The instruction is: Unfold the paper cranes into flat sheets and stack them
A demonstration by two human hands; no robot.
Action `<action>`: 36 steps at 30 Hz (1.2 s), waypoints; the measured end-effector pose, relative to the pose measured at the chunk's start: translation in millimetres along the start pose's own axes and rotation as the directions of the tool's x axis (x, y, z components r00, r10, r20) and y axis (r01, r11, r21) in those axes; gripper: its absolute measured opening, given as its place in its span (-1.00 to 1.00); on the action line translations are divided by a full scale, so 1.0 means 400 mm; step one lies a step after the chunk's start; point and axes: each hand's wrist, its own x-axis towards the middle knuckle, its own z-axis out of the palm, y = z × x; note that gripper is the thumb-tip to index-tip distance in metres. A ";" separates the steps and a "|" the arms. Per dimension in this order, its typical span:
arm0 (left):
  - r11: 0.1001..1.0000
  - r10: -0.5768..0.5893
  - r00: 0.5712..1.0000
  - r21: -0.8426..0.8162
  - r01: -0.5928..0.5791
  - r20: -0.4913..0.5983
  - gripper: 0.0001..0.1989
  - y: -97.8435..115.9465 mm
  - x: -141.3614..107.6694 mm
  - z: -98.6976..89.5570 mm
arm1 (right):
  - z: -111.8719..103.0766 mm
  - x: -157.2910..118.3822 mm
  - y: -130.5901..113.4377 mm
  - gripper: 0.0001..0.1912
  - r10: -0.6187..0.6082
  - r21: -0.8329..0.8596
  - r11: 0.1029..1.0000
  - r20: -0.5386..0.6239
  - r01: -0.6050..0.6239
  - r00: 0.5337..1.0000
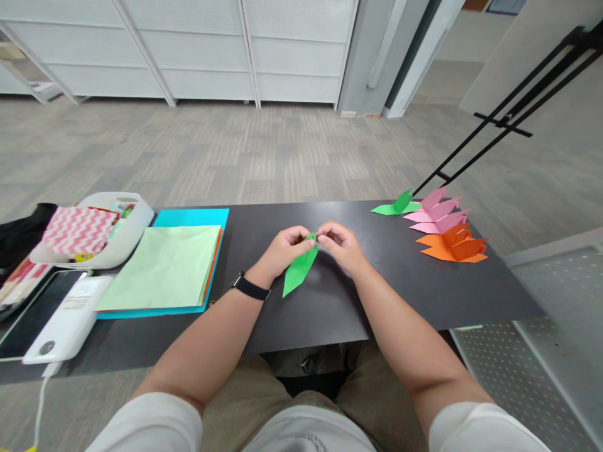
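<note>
A folded green paper piece [300, 270] hangs above the dark table, its long pointed end directed down and left. My left hand [281, 251] pinches its upper part between thumb and fingers. At the top tip of the same piece, my right hand [342, 247] has its thumb and fingertips pressed together on the paper. Folded paper shapes stand at the table's right: a green one [402, 204], pink ones [437, 213] and an orange one [455, 243].
On the left lie stacked paper sheets [164, 267], pale green on top, with a white basket [134, 220], a phone [40, 307] and a white power bank [70, 323] with a cable. The table's front edge [311, 346] runs under my forearms.
</note>
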 end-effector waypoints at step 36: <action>0.983 0.180 0.954 0.009 -0.184 -0.239 -0.70 -0.026 0.023 -0.020 | 0.003 -0.001 0.012 -0.71 0.252 -0.199 0.957 0.199 -0.213 0.947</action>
